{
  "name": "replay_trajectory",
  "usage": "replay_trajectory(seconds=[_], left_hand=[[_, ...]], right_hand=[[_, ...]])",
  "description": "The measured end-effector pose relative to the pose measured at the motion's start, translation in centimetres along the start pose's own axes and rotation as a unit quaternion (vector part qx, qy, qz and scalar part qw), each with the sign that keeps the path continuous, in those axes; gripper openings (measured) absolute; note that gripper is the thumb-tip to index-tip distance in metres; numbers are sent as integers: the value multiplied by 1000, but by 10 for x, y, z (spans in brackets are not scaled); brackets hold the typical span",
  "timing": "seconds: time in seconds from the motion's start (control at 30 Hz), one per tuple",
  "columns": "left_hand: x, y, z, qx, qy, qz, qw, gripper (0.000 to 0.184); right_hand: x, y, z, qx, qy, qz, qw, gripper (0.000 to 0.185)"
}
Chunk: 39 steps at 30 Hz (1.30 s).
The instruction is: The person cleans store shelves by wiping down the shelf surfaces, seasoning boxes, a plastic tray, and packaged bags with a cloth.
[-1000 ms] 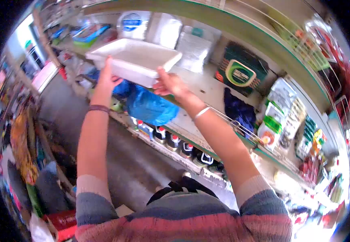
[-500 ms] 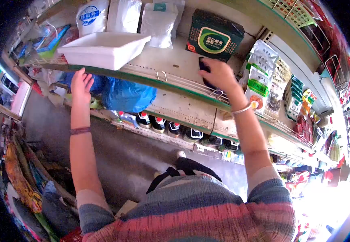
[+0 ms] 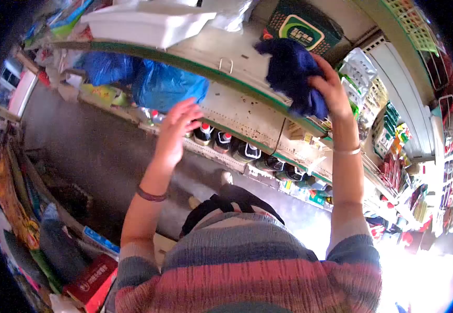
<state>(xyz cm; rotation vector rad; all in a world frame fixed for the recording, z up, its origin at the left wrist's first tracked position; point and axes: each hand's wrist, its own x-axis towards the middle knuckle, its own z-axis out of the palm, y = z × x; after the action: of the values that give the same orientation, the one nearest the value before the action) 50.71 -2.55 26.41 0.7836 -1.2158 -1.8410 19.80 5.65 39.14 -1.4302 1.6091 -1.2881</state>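
My right hand [image 3: 331, 86] grips a crumpled dark blue cloth [image 3: 294, 75] and holds it over the upper shelf [image 3: 231, 52], in front of a dark green box [image 3: 302, 28]. Empty and with fingers apart, my left hand [image 3: 177, 128] is raised in front of the lower shelf, just below a blue plastic bag [image 3: 169, 86]. A white tray [image 3: 148, 23] rests on the upper shelf at the left, touched by neither hand.
Dark bottles with red caps [image 3: 222, 141] line the bottom shelf. Packaged goods [image 3: 359, 75] stand on the right, near a wire rack [image 3: 448, 156]. A red box [image 3: 93, 281] lies at the lower left, beside the floor [image 3: 85, 141].
Both hands have let go of the white tray, which now sits on the shelf. My right hand has moved right and lifted the dark cloth. My left hand has swung right, empty.
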Motion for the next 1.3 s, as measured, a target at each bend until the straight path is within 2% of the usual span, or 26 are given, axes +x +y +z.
replay_trajectory(seconds=[0.03, 0.07, 0.1, 0.13, 0.17, 0.2, 0.23, 0.27, 0.33, 0.4, 0.43, 0.5, 0.57, 0.63, 0.67, 0.7, 0.77, 0.8, 0.83, 0.87, 0.93, 1.0, 1.1, 1.2, 1.27, 1.3], left_hand=[[-4, -19, 2, -51, -43, -27, 997, 45], [-15, -21, 16, -132, -79, -70, 986, 46], [-20, -48, 18, -175, -68, -121, 975, 44], [-27, -80, 15, -263, -87, -168, 946, 43], [-34, -111, 12, -344, -97, -219, 908, 42], [-60, -118, 15, -194, -85, -68, 975, 42], [-62, -121, 12, -74, -75, -86, 991, 39], [-65, -125, 10, 46, -70, -106, 991, 36], [-72, -134, -7, 10, -30, -266, 963, 33], [-91, -163, -16, -172, 73, -330, 925, 30], [-97, -174, -21, -173, 96, -330, 923, 30], [-106, -195, -30, -176, 143, -331, 916, 30], [-114, -214, -32, -188, 185, -324, 908, 29], [-126, -241, -35, -194, 224, -326, 898, 30], [-136, -251, -35, -219, 238, -304, 896, 30], [-140, -254, -33, -194, 260, -331, 886, 30], [-148, -284, -31, -150, 283, -333, 887, 29], [-142, -282, -29, -129, 295, -323, 890, 29], [-148, -326, -30, -47, 291, -256, 921, 32], [-133, -321, -34, 89, 250, -228, 937, 37], [-83, -307, -42, 313, 177, -126, 924, 49], [-26, -312, -46, 433, 119, -29, 893, 55], [60, -315, -45, 508, 55, 81, 856, 61], [126, -326, -47, 570, 37, 136, 809, 63], [148, -334, -49, 610, 59, 136, 778, 60], [154, -339, -52, 611, 62, 137, 777, 57]], right_hand=[[-11, 0, 14, 47, -73, -53, 995, 59], [-23, 4, 37, 44, -137, -7, 990, 61], [-35, 17, 65, 39, -200, 36, 978, 64], [-47, 47, 92, -16, -218, 2, 976, 60], [-64, 69, 119, 38, -239, 128, 962, 55], [-79, 121, 133, 78, -226, 189, 953, 50], [-88, 166, 141, 115, -213, 249, 938, 46], [-92, 179, 144, 161, -162, 320, 920, 42], [-92, 198, 145, 242, -51, 454, 856, 37], [-76, 226, 137, 244, -20, 449, 859, 38], [-64, 244, 131, 246, -4, 445, 861, 39], [-30, 283, 126, 114, 25, 353, 928, 36], [18, 343, 115, -154, 18, 194, 969, 41], [74, 389, 116, -372, 47, 61, 925, 44], [114, 429, 103, -465, 66, 3, 883, 45], [147, 464, 97, -550, 86, -55, 829, 47], [195, 457, 122, -470, 97, 3, 878, 50], [209, 444, 140, -491, 63, -13, 869, 50], [216, 432, 162, -512, 30, -26, 858, 51], [218, 435, 180, -534, -3, -39, 845, 51], [222, 475, 196, -623, -58, -75, 776, 52], [213, 462, 212, -646, -81, 11, 759, 51], [227, 497, 175, -619, -107, -112, 770, 48], [207, 507, 123, -622, -117, -205, 747, 46], [164, 504, 83, -655, -79, -56, 749, 45], [139, 496, 66, -739, -127, -18, 661, 46]])
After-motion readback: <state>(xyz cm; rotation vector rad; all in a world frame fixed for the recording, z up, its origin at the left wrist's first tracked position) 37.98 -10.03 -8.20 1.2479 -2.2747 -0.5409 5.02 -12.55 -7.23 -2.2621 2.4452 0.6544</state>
